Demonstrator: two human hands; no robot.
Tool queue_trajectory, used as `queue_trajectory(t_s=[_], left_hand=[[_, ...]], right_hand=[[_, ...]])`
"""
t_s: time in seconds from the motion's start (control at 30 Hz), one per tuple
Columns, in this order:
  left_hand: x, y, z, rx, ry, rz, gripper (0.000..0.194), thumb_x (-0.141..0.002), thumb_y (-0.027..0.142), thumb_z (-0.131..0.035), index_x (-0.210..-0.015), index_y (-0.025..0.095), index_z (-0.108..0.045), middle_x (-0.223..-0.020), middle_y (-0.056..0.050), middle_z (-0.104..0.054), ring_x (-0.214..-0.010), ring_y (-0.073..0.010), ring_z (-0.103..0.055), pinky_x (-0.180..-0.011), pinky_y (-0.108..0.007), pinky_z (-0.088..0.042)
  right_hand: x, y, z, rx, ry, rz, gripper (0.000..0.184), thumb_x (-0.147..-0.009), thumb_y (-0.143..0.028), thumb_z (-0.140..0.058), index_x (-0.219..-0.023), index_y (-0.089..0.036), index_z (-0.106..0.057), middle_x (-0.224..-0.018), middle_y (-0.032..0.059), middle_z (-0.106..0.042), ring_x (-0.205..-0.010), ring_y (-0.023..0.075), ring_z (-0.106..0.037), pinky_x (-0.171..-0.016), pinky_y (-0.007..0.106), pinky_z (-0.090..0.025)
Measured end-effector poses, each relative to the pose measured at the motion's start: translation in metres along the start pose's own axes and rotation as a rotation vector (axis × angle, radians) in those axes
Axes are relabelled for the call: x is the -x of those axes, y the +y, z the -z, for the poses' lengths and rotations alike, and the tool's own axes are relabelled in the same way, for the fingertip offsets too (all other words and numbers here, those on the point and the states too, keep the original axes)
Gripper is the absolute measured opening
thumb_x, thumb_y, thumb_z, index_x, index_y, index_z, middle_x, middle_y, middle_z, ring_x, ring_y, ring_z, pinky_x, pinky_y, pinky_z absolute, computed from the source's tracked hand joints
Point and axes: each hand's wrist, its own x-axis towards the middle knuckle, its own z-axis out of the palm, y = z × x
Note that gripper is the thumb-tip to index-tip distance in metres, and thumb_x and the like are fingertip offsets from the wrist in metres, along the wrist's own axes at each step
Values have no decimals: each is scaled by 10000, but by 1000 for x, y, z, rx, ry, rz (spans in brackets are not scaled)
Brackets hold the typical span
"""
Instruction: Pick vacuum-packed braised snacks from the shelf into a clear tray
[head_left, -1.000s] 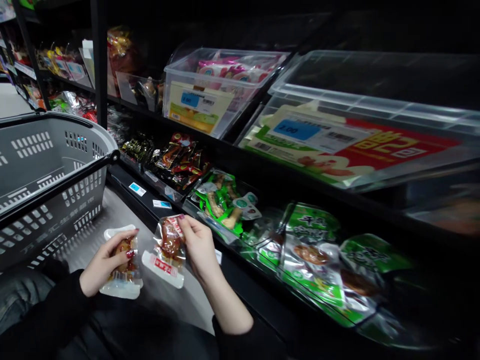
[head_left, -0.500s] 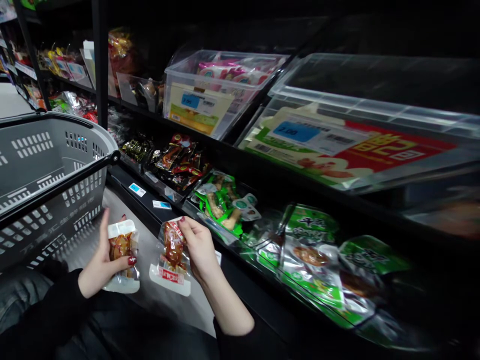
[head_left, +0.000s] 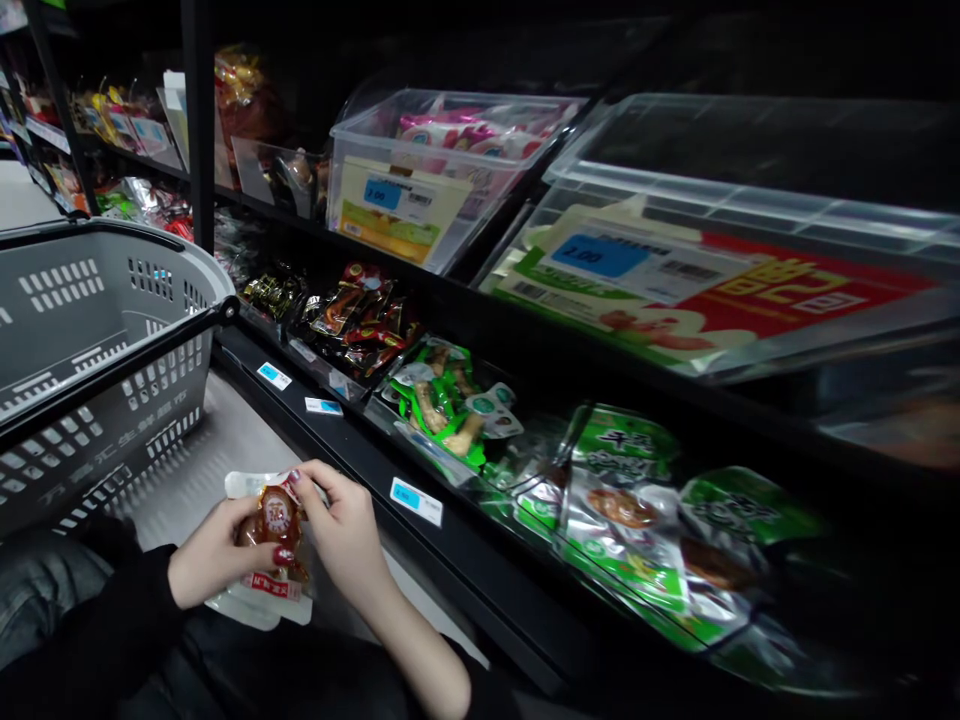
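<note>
Both hands meet low at the left, over my lap. My left hand (head_left: pixel 211 555) is curled around a stack of two clear snack packets (head_left: pixel 268 545) with brown meat inside and a red label. My right hand (head_left: pixel 341 525) pinches the top of the front packet, fingers closed on it. The second packet lies behind the first, mostly hidden. A grey shopping basket (head_left: pixel 82 330) with a black handle hangs just left of my hands.
Black store shelving runs along the right. The lower shelf holds green snack packs (head_left: pixel 442 395), dark red packs (head_left: pixel 356 315) and more green packs (head_left: pixel 637 500). Above are clear bins (head_left: pixel 427 170) with blue price tags. Blue shelf labels (head_left: pixel 415 498) line the shelf edge.
My right hand has moved left and down, bringing its packet on top of the one in my left hand. The two packets, held apart before, are now stacked together.
</note>
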Motion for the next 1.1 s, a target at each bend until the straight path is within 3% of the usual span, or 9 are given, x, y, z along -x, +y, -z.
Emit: queue_trajectory(t_s=[0.27, 0.47, 0.57, 0.67, 0.8, 0.87, 0.97, 1.03, 1.1], left_hand=[[0, 0, 0, 119, -15, 63, 358, -652, 400, -766, -872, 131, -677, -780, -31, -649, -738, -183, -573, -723, -289, -463], [-1, 1, 2, 153, 57, 48, 421, -678, 439, -742, -955, 132, -664, -771, -39, -675, -722, -198, -617, -694, -305, -494], [-4, 1, 4, 106, 129, -11, 412, -664, 428, -759, -945, 138, -674, -818, -44, -696, -814, -220, -624, -773, -309, -490], [-5, -1, 7, 57, 175, -63, 432, -682, 471, -731, -964, 147, -682, -899, -63, -708, -892, -252, -616, -839, -337, -476], [-2, 3, 13, 15, 187, -107, 444, -786, 504, -606, -1067, 167, -671, -1088, -90, -679, -1030, -281, -586, -924, -353, -444], [1, 9, 15, -1, 215, -130, 468, -790, 414, -636, -1212, 214, -595, -1274, -68, -594, -1143, -272, -532, -987, -323, -404], [5, 17, 16, 90, 244, -168, 773, -782, 290, -657, -1435, 374, -251, -1514, -25, -317, -1035, -213, -601, -919, -310, -465], [8, 21, 14, 212, 239, -193, 960, -770, 248, -668, -1431, 487, -14, -1582, -8, -108, -962, -183, -641, -860, -319, -508], [10, 22, 12, 297, 240, -200, 1080, -748, 224, -694, -1398, 515, 118, -1593, -16, -28, -1053, -209, -621, -903, -338, -500]], right_hand=[[-8, -5, 18, -112, -134, -37, 171, -808, -295, -560, -743, -170, -658, -693, 20, -665, -657, 157, -583, -626, 259, -436], [-11, 0, 18, -430, -229, -307, 257, -674, -385, -710, -743, -166, -593, -584, -37, -583, -476, 105, -530, -449, 212, -393], [-8, 1, 9, -607, -316, -390, 354, -593, -373, -786, -836, -161, -642, -666, -9, -669, -574, 140, -619, -528, 234, -474], [-5, 3, -2, -714, -266, -393, 427, -561, -358, -811, -923, -169, -687, -802, 32, -732, -712, 197, -675, -678, 313, -537], [-9, 9, 2, -729, -81, -351, 407, -558, -387, -810, -890, -169, -718, -862, 73, -749, -778, 251, -686, -776, 389, -540], [-14, 13, 14, -741, 18, -337, 414, -589, -410, -791, -922, -181, -699, -936, 81, -743, -844, 260, -683, -815, 403, -532], [-24, 20, 34, -736, 75, -362, 457, -621, -419, -771, -991, -179, -651, -1002, 97, -724, -861, 268, -689, -814, 428, -538], [-28, 26, 40, -694, 88, -384, 470, -624, -408, -771, -1010, -182, -626, -988, 96, -719, -806, 266, -698, -763, 431, -553], [-28, 30, 34, -647, 87, -390, 448, -620, -377, -774, -999, -188, -629, -997, 86, -712, -815, 260, -693, -738, 409, -557]])
